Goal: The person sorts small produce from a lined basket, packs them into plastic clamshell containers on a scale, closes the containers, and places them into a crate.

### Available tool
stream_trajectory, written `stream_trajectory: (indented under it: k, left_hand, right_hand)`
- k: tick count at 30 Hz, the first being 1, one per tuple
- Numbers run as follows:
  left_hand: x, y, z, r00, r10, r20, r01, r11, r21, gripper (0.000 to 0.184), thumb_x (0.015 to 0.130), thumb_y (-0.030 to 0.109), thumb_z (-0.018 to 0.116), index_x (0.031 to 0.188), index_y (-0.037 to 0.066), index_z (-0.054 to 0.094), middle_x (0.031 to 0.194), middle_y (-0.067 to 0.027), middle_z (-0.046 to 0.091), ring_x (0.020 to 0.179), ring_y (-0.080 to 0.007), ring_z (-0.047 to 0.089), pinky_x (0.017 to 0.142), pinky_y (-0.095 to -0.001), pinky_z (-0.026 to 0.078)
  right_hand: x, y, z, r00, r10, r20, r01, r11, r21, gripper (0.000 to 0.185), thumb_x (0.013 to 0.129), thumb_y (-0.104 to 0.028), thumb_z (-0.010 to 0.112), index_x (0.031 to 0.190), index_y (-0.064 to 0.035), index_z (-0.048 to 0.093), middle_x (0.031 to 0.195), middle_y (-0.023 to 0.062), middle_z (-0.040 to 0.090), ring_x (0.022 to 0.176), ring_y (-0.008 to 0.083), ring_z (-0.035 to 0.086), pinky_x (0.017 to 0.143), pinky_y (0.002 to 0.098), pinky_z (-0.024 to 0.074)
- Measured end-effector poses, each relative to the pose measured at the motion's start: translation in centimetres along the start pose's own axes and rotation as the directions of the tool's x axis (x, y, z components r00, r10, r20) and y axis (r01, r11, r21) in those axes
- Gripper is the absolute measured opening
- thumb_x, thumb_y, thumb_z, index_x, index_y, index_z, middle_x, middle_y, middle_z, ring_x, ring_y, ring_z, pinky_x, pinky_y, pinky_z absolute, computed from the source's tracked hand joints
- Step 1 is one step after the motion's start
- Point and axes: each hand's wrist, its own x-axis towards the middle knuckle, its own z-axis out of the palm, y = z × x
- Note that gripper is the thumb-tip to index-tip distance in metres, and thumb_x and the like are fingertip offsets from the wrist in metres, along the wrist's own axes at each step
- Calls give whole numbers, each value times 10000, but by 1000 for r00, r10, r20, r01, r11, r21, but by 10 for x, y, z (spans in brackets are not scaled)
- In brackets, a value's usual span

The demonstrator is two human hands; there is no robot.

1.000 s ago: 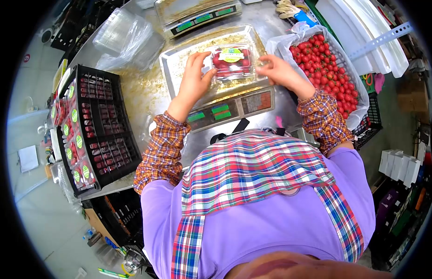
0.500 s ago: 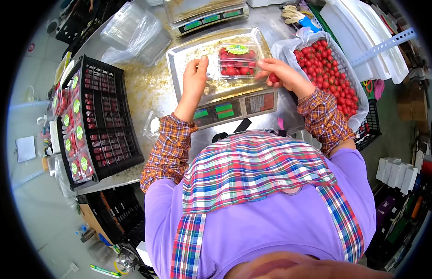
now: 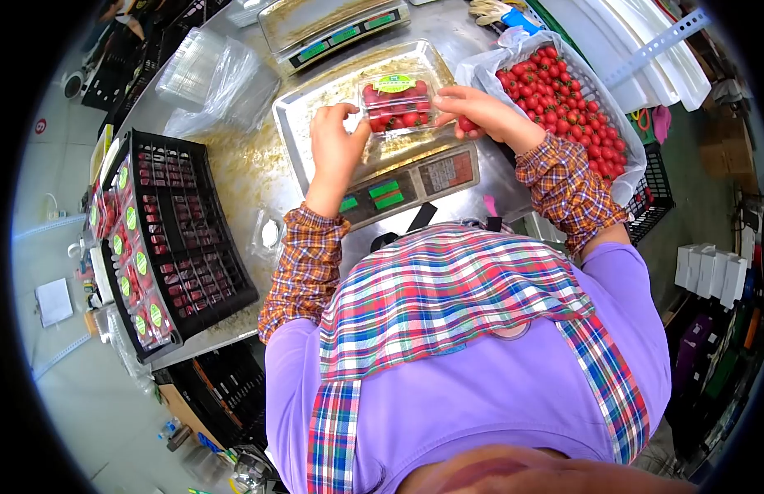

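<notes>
A clear plastic box (image 3: 396, 103) of red tomatoes with a green and white label lies on the metal tray (image 3: 295, 136) of a scale. Just left of the box is my left hand (image 3: 337, 140), thumb and fingers apart, holding nothing. My right hand (image 3: 481, 114) is at the box's right side, its fingertips close to the box edge. A red tomato (image 3: 467, 124) shows under its curled fingers. Farther right, a crate lined with a white bag holds many loose tomatoes (image 3: 563, 111).
At left stands a black crate (image 3: 201, 239) packed with labelled tomato boxes. Stacked clear boxes in plastic wrap (image 3: 221, 82) lie behind it. A second scale (image 3: 333, 33) is at the back, with gloves (image 3: 501, 12) to its right.
A tomato has appeared in my right hand since the earliest frame. The box's lid and label now sit differently, with more tomatoes visible. My left hand has drawn back from the box.
</notes>
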Motion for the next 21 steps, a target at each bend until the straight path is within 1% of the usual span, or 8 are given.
stream_trajectory:
  k: [2, 8, 11, 14, 15, 17, 20, 21]
  left_hand:
    - [-1, -9, 2, 997, 26, 66, -24, 999, -29, 141, 696, 156, 718, 812, 87, 678, 834, -114, 594, 845, -311, 552, 767, -397, 445]
    - [2, -7, 3, 993, 79, 85, -76, 996, -35, 62, 714, 125, 702, 745, 85, 667, 791, -112, 591, 808, -293, 561, 742, -390, 451]
    - [4, -10, 6, 989, -25, 144, 36, 996, -78, 94, 724, 127, 702, 774, 65, 652, 785, -123, 589, 797, -293, 567, 725, -385, 458]
    - [8, -9, 5, 977, -73, 199, 75, 997, -1, 175, 761, 141, 696, 876, 30, 623, 780, -109, 591, 769, -249, 587, 650, -357, 474]
    - [10, -13, 7, 923, -225, 313, 275, 953, -126, 206, 787, 155, 679, 920, 18, 601, 816, -112, 590, 758, -237, 590, 633, -350, 482]
    - [14, -22, 12, 706, -423, 568, 651, 704, -285, 270, 838, 184, 646, 1007, -6, 558, 889, -116, 587, 737, -214, 596, 601, -335, 497]
    - [12, -15, -2, 551, -502, 667, 812, 135, -568, 324, 905, 217, 571, 1112, -24, 505, 995, -135, 562, 695, -208, 601, 559, -330, 524]
    - [14, -14, -7, 543, -498, 676, 812, 107, -574, 369, 937, 235, 522, 1167, -49, 471, 1081, -165, 532, 713, -241, 624, 595, -341, 560]
  right_hand:
    - [4, 5, 0, 1000, -8, -2, 8, 1000, -14, 777, 857, -450, 614, 1397, -2, 281, 987, 85, 660, 583, 43, 524, 479, 168, 382]
    - [16, 12, -5, 1000, 1, 13, -2, 999, 45, 752, 860, -375, 632, 1386, 24, 274, 961, 109, 664, 541, 80, 570, 401, 182, 402]
    - [14, 10, -4, 1000, 5, 15, -5, 999, 35, 759, 857, -371, 635, 1393, 21, 266, 970, 107, 664, 544, 80, 571, 402, 183, 404]
    - [17, 14, -4, 1000, 0, 8, 0, 1000, 2, 759, 857, -357, 634, 1402, 17, 261, 944, 85, 665, 544, 76, 566, 404, 179, 404]
    - [17, 14, -3, 1000, 5, 0, -5, 1000, 19, 729, 848, -326, 643, 1385, 17, 287, 924, 77, 662, 543, 74, 563, 404, 178, 402]
    - [16, 14, 0, 1000, 14, -18, -13, 999, 52, 672, 830, -264, 661, 1349, 17, 339, 883, 60, 655, 542, 69, 557, 403, 177, 397]
    - [25, 25, -3, 999, 34, 2, -34, 995, 90, 571, 788, -155, 674, 1268, 6, 410, 827, 44, 638, 535, 65, 547, 399, 175, 385]
    - [22, 23, 1, 998, 44, -43, -37, 988, 150, 390, 761, -79, 668, 1105, -22, 493, 780, 35, 618, 525, 65, 537, 387, 176, 365]
